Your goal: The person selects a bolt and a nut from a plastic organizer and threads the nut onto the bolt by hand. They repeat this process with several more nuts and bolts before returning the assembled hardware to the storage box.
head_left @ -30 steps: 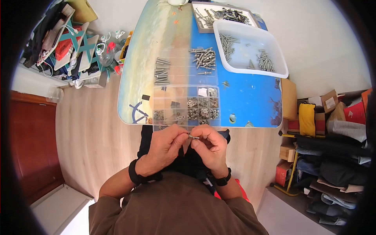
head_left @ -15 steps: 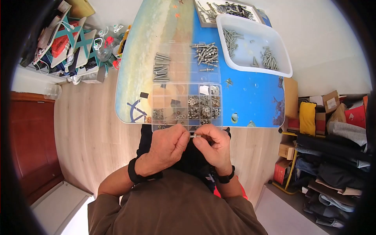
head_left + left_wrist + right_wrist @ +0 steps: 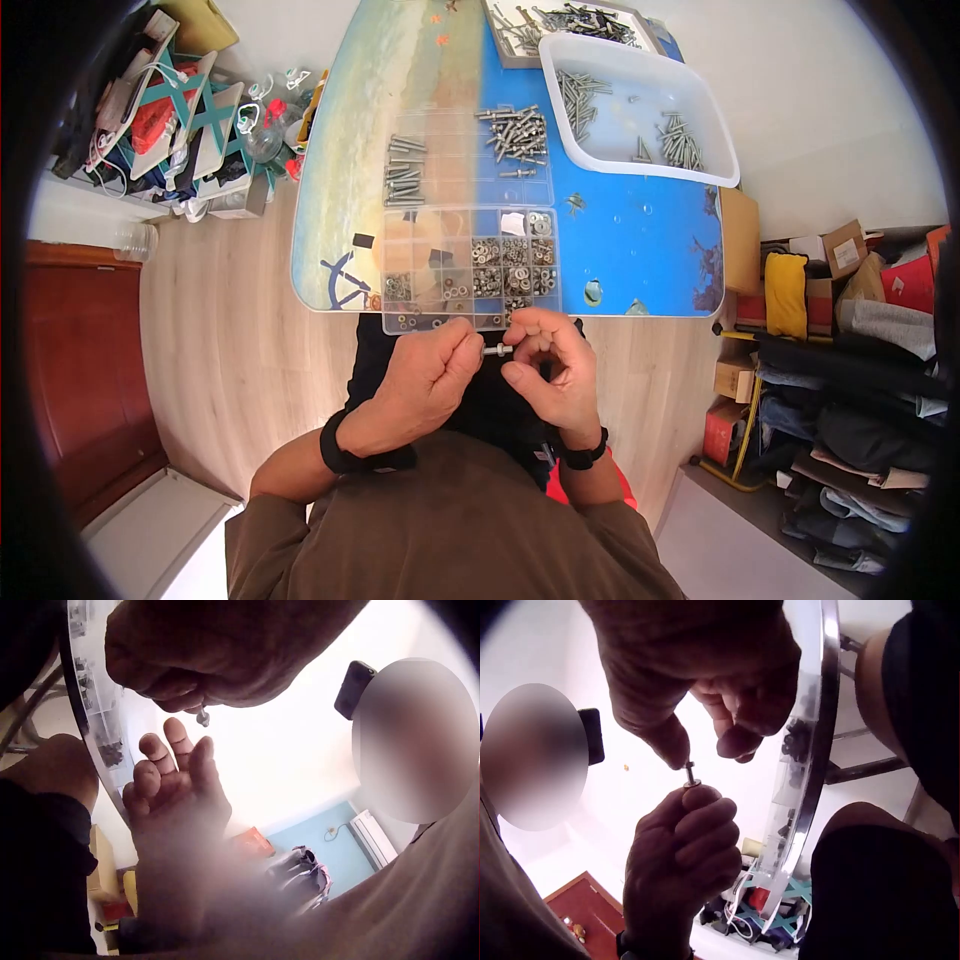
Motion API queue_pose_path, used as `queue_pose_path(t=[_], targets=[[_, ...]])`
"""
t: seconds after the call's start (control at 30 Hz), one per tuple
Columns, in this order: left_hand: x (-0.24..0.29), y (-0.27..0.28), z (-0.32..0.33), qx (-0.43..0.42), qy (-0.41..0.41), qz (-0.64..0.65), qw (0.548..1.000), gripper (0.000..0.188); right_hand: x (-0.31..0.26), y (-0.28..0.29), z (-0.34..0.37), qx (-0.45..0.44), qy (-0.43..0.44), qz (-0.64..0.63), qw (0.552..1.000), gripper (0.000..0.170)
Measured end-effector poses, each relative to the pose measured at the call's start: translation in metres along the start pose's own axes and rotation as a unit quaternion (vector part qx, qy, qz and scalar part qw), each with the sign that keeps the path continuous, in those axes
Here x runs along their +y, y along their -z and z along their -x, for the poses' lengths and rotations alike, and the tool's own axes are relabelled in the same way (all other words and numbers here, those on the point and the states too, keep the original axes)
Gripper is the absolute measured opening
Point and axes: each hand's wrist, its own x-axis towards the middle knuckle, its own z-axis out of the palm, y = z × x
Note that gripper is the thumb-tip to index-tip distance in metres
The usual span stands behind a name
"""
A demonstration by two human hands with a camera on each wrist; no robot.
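A small silver bolt (image 3: 496, 351) sticks out sideways from my left hand (image 3: 418, 382), pinched between thumb and curled forefinger. In the right wrist view, a washer-like ring (image 3: 692, 783) sits round the bolt close against the left fingertips. My right hand (image 3: 558, 385) is just beside the bolt's free end, thumb and fingers spread apart. From the left wrist view, the right fingers (image 3: 178, 733) are separated below the bolt tip (image 3: 203, 718). Just beyond both hands lies the clear compartment box (image 3: 420, 222), with nuts and washers in several compartments.
Bolts lie in two groups on the box's lid, a loose pile (image 3: 518, 135) and a neater stack (image 3: 404, 172). Farther right stands a white plastic tub (image 3: 650, 60) with screws, beside a shallow tray (image 3: 520, 61) of dark and silver screws. The table edge (image 3: 640, 315) runs close by the hands.
The right thumb and fingers, earlier pinching the bolt's end, have spread and drawn slightly to the right. More of the bolt shows. My left hand keeps its grip nearly in place.
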Motion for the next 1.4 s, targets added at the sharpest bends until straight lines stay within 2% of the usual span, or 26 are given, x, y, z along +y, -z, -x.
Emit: queue_pose_path(t=[0.17, 0.27, 0.33, 0.47, 0.53, 0.63, 0.7, 0.73, 0.8, 0.87, 0.93, 0.97, 1.17, 1.27, 1.4], targets=[[0.001, -0.006, 0.002, -0.014, -0.021, -0.019, 0.999, 0.024, -0.012, 0.000, -0.002, 0.015, 0.000, -0.020, 1.000, 0.054], [0.005, -0.003, 0.003, -0.013, -0.021, -0.019, 1.000, 0.023, -0.001, 0.002, -0.001, 0.007, 0.036, 0.054, 0.998, 0.056], [0.007, 0.001, 0.003, -0.006, -0.014, -0.026, 1.000, 0.023, 0.006, 0.007, 0.006, 0.041, -0.023, 0.016, 0.999, 0.056], [0.005, -0.003, 0.003, -0.022, -0.030, -0.033, 0.999, 0.022, -0.007, 0.004, 0.002, 0.022, 0.015, -0.010, 1.000, 0.057], [0.006, -0.006, 0.002, -0.030, -0.029, -0.026, 0.999, 0.022, -0.009, 0.004, 0.000, 0.023, 0.027, 0.015, 0.999, 0.058], [0.009, -0.001, 0.003, -0.008, -0.038, -0.022, 0.999, 0.022, 0.002, 0.008, 0.001, 0.034, 0.025, 0.035, 0.999, 0.055], [0.010, 0.004, 0.003, -0.013, -0.044, -0.040, 0.998, 0.021, 0.001, 0.014, 0.004, 0.014, -0.035, 0.025, 0.999, 0.053], [0.009, 0.003, 0.003, -0.016, -0.042, -0.039, 0.998, 0.021, 0.000, 0.013, 0.005, 0.016, -0.039, 0.024, 0.999, 0.053], [0.009, 0.000, 0.002, -0.028, -0.017, -0.027, 0.999, 0.021, -0.017, 0.011, 0.000, -0.022, -0.004, -0.013, 1.000, 0.048], [0.009, -0.003, 0.003, -0.030, -0.027, -0.025, 0.999, 0.021, -0.013, 0.009, -0.002, -0.008, 0.010, 0.014, 1.000, 0.042], [0.010, 0.001, 0.001, -0.020, -0.034, -0.025, 0.999, 0.021, 0.006, 0.010, -0.002, 0.027, 0.073, 0.060, 0.995, 0.037], [0.010, 0.004, 0.001, -0.017, -0.048, -0.037, 0.998, 0.021, 0.003, 0.011, 0.002, 0.036, -0.002, 0.024, 0.999, 0.036], [0.005, -0.002, 0.004, -0.030, -0.042, -0.023, 0.998, 0.023, -0.019, 0.008, -0.004, -0.021, 0.049, 0.056, 0.997, 0.035], [0.005, 0.003, 0.001, -0.019, -0.054, -0.026, 0.998, 0.023, -0.005, 0.011, -0.004, -0.025, 0.075, 0.056, 0.995, 0.030], [0.000, 0.004, 0.002, -0.021, -0.050, -0.038, 0.998, 0.024, -0.021, 0.008, 0.000, -0.037, 0.022, 0.002, 0.999, 0.025]])
